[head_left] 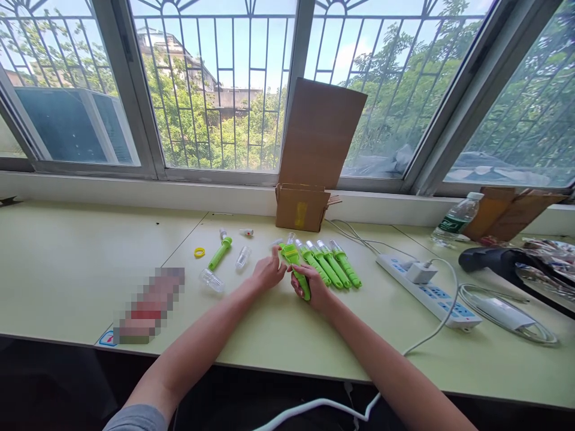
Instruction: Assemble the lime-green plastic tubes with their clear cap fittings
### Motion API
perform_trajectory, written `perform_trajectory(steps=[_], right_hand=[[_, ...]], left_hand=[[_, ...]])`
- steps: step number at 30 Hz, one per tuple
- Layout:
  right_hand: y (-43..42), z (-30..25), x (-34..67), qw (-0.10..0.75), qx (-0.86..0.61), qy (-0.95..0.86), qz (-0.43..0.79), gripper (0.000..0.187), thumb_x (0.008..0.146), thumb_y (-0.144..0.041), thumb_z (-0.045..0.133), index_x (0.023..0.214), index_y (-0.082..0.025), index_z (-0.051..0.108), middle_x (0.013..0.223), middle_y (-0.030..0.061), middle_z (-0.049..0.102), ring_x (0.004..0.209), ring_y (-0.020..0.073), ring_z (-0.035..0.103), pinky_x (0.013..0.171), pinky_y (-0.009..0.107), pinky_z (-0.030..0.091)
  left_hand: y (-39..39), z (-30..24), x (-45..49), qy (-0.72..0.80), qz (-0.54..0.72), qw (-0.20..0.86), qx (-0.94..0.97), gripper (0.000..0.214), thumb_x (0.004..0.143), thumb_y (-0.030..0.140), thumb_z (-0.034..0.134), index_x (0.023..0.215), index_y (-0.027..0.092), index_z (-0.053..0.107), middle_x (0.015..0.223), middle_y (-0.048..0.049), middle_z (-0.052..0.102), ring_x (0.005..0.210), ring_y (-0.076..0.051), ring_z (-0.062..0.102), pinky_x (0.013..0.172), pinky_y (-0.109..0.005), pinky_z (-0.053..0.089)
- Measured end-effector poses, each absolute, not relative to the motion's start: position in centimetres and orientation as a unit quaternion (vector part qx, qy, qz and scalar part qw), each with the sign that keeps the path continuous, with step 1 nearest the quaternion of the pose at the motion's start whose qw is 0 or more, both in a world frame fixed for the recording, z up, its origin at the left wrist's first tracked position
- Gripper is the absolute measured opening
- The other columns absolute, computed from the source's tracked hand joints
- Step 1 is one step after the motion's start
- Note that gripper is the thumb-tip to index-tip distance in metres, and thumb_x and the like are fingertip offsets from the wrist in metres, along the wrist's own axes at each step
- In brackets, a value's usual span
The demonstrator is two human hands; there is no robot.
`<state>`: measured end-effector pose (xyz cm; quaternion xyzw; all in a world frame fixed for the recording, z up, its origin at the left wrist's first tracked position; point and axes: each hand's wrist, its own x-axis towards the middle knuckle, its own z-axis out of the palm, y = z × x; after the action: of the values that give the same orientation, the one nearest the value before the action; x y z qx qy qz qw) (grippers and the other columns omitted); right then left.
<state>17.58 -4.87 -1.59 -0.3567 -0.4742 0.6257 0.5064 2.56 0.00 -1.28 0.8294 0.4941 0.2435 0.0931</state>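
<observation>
My right hand (314,288) is closed around the handle of a green tool (296,266) with a clear tip, held just above the pale green table (81,263). My left hand (268,270) pinches the tool's upper end with its fingertips. To the right of the held tool lies a row of several matching green tools (330,263) with clear caps. To the left lie another green tool (220,252), two clear caps (242,257) (211,279), a yellow ring (199,252) and a small white piece (247,232).
An open cardboard box (302,206) stands at the window sill behind the tools. A white power strip (429,290) with a plugged charger and cables lies to the right, beyond it a water bottle (454,219), a black object (498,260) and more cardboard. A blurred patch (150,305) sits at the left front.
</observation>
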Motion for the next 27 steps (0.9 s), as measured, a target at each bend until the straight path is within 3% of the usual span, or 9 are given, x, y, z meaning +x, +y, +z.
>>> perform_trajectory(steps=[4,12,27], right_hand=[[-4.87,-1.64,17.60,0.506,-0.358,-0.471,0.628,0.023,0.077,-0.039,0.063,0.080,-0.017,0.059,0.045,-0.0051,0.050,0.030,0.0073,0.038,0.029,0.019,0.024],[-4.85,-1.65,17.72,0.501,-0.359,-0.473,0.630,0.023,0.077,-0.039,0.063,0.082,-0.016,0.059,0.045,-0.0052,0.050,0.030,0.0074,0.039,0.028,0.018,0.024],[-4.76,-1.78,17.71,0.503,-0.363,-0.466,0.630,0.022,0.076,-0.037,0.064,0.080,-0.016,0.059,0.045,-0.0047,0.050,0.030,0.0078,0.039,0.028,0.019,0.023]], left_hand=[[-0.11,-1.39,2.64,0.492,0.245,0.099,0.830,0.041,0.094,0.033,0.037,0.129,0.014,0.032,0.073,-0.0055,0.066,0.067,-0.025,0.066,0.066,-0.031,0.045],[0.08,-1.37,2.55,0.497,0.196,0.082,0.842,0.024,0.094,0.031,0.038,0.107,0.020,0.054,0.083,-0.0057,0.069,0.078,-0.021,0.067,0.067,-0.027,0.043],[0.10,-1.12,2.46,0.508,0.208,0.109,0.829,0.023,0.086,0.035,0.051,0.093,0.020,0.067,0.081,-0.0060,0.070,0.073,-0.019,0.064,0.064,-0.026,0.043]])
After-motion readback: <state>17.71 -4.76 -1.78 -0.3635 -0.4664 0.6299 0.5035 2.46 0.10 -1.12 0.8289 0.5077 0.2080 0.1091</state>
